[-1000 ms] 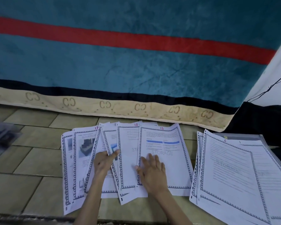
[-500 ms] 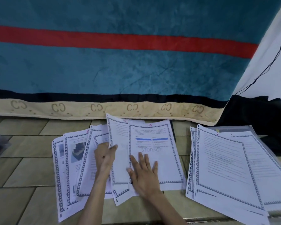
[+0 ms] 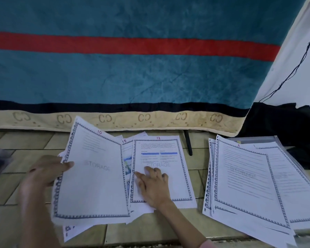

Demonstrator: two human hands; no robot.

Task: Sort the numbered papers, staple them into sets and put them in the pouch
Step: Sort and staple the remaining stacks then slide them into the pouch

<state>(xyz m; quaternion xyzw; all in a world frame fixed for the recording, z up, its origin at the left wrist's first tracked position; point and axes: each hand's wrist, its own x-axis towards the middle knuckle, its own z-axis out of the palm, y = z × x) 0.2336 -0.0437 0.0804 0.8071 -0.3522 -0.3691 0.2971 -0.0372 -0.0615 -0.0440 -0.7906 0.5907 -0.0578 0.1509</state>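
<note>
Here the left hand (image 3: 43,172) grips sheet 10 (image 3: 91,178); the right hand (image 3: 154,187) lies open, flat on sheet 12 (image 3: 168,169).

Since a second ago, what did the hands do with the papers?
The left hand took hold of sheet 10 and lifted it leftward off the spread. The right hand stayed flat on sheet 12. The right-side pile didn't move.

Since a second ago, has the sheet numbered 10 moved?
Yes. The sheet numbered 10, held by the left hand, has lifted off the spread and swung left, away from the sheet numbered 12 it overlapped.
</note>
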